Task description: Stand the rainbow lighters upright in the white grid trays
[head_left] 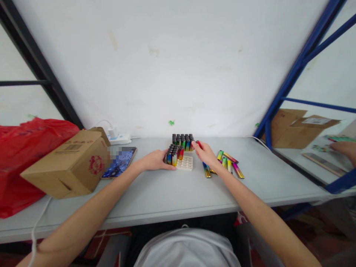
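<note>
A white tray [184,163] with round-edged slots sits on the table, with upright shiny multicoloured lighters [174,155] filling its left part and bare slots at its right. My left hand [158,160] is closed around the left side of this tray and its lighters. Behind it stands a second block of upright lighters [182,141] with black tops. My right hand [204,152] is beside that block's right end, fingers pinched on a lighter [198,144] of which a dark red part shows. Several loose lighters [228,163] lie in a pile right of and under my right wrist.
On the left are a cardboard box [69,163], a red plastic bag [25,155], a phone or tablet [121,163] and a white power strip [121,139]. A blue metal frame [292,78] rises at the right. Beyond it are an open carton [294,129] and another person's hand [345,148].
</note>
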The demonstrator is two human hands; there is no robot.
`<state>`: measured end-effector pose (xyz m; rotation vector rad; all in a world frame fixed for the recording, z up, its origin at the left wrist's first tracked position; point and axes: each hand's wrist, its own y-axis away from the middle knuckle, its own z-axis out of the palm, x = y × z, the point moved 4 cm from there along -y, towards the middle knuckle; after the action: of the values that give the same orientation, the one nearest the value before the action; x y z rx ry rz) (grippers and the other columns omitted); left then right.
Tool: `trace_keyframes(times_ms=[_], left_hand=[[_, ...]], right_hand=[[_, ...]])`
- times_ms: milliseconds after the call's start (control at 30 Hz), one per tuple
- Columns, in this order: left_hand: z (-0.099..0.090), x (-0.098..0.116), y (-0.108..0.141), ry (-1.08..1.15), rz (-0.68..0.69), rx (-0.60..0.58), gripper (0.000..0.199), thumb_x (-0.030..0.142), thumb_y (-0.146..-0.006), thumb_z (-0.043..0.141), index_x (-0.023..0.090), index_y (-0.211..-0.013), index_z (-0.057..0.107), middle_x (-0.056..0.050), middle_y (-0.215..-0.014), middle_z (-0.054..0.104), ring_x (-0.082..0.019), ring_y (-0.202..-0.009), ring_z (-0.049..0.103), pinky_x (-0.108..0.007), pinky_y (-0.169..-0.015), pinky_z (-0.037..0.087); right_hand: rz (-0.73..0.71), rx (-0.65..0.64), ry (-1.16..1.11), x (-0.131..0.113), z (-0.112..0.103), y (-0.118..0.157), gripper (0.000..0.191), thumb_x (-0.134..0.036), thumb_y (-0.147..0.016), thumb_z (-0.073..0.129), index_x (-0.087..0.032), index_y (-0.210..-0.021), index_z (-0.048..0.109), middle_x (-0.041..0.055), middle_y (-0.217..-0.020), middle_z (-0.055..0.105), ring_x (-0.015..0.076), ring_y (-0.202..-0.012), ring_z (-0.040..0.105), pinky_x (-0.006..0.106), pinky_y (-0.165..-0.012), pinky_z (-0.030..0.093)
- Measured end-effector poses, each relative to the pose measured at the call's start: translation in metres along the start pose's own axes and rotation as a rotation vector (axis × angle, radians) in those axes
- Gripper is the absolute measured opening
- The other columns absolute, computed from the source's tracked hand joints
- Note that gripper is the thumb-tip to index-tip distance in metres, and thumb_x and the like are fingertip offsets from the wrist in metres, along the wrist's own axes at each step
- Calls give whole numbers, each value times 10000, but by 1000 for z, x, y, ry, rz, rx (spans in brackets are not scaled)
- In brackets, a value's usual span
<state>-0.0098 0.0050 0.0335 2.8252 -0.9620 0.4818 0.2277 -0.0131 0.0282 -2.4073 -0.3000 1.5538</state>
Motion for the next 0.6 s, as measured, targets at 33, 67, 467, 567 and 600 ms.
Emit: trace_keyframes(times_ms=[33,67,467,567,600], left_hand=[[0,0,0,7,2,0,868,814,-675,677,213,-1293,572,-48,-930,750,-283,-836,708,-302,-665,465],[0,0,0,14,4,1,862,806,-677,683,213,-1293,573,-48,-930,750,-280,-832,708,-302,-664,466],[1,-2,-1,46,31,0,844,813,-683,682,220,-1275,573,-56,-1048,755,-278,-889,713,-298,-700,481],[0,-1,0,48,20,-6,848,814,-679,687,212,-1266,575,-63,-1048,756,-280,-883,712,-299,-689,480],[0,-1,0,50,22,-8,845,813,-680,687,210,-1261,576,-64,-1047,756,-279,-879,711,-301,-692,481]], right_hand=[[-33,17,35,-2,0,0,529,-695,-938,454,-218,-711,491,-60,-563,408,115,-518,382,238,-486,294],[-55,29,65,-3,-1,1,565,-711,-933,445,-219,-656,462,-54,-555,397,117,-529,377,247,-501,287],[-199,156,339,-17,-2,11,376,-401,-942,461,-216,-616,433,-42,-559,451,124,-562,387,273,-577,255],[-208,157,353,-20,-2,13,389,-423,-970,450,-217,-640,447,-37,-574,485,131,-567,417,274,-588,270],[-213,159,360,-21,-2,13,401,-448,-983,447,-219,-654,453,-35,-585,497,134,-572,430,275,-594,279]])
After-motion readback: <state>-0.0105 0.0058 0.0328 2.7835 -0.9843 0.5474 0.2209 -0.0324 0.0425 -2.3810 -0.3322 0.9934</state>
